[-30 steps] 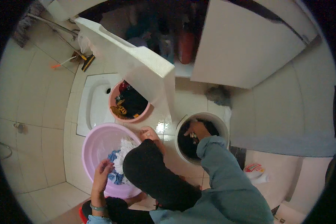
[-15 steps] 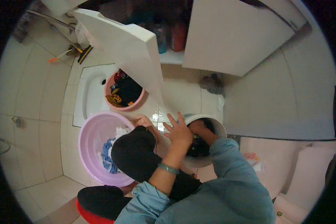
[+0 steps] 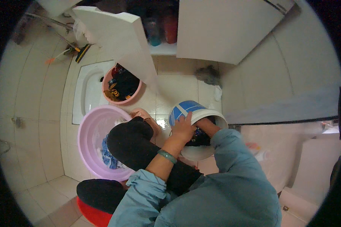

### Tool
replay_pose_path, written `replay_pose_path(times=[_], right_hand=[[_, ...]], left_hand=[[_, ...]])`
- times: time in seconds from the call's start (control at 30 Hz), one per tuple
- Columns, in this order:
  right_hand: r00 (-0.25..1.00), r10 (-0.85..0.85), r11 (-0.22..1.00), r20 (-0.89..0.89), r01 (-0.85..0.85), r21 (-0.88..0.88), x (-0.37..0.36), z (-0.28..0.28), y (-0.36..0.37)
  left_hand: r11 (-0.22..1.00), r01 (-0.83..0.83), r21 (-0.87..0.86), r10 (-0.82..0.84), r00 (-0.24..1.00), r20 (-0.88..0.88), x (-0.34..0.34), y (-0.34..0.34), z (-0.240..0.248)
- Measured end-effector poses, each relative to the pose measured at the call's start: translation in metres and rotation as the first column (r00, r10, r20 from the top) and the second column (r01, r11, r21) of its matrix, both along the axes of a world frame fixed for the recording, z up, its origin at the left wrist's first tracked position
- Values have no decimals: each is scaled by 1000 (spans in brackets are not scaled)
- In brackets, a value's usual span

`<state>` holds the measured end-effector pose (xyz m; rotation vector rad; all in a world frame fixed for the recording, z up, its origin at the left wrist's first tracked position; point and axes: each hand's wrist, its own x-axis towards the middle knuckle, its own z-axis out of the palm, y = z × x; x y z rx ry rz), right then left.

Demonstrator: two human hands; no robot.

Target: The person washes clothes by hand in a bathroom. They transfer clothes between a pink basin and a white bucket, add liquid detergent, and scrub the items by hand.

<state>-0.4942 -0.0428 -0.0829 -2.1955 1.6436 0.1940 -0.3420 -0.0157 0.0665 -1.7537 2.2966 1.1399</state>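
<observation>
A white bucket [image 3: 197,153] with a blue pattern on its side leans over in front of me, its mouth turned toward me. Dark cloth [image 3: 199,139] lies inside it. My left hand [image 3: 183,130], with a greenish bangle at the wrist, grips the bucket's left rim, fingers along the outer wall. My right hand [image 3: 207,126] reaches down into the bucket against the dark cloth; its fingers are hidden there. Left of my knee stands a purple basin [image 3: 88,140] holding blue and white cloth [image 3: 109,153].
Beyond the purple basin, a pink basin [image 3: 122,101] of dark clothes stands by a white squat toilet [image 3: 88,89]. An open cabinet door [image 3: 121,34] juts out over it. A grey mop head [image 3: 208,75] lies by the right wall. Beneath me is a red seat [image 3: 91,213].
The bucket has tipped toward me, showing its blue side. My left hand, spread in the air beside it before, has come onto its rim. My right hand stays inside.
</observation>
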Motion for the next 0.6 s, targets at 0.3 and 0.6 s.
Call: replay_pose_path(times=[0.3,0.6], right_hand=[[982,-85,996,168,80,37,42,90,17],[690,-463,838,557,545,21,-27,197,73]], left_hand=[[935,-354,31,342,921,187,45,-44,-69],[925,-341,170,317,936,153,42,-47,-78]])
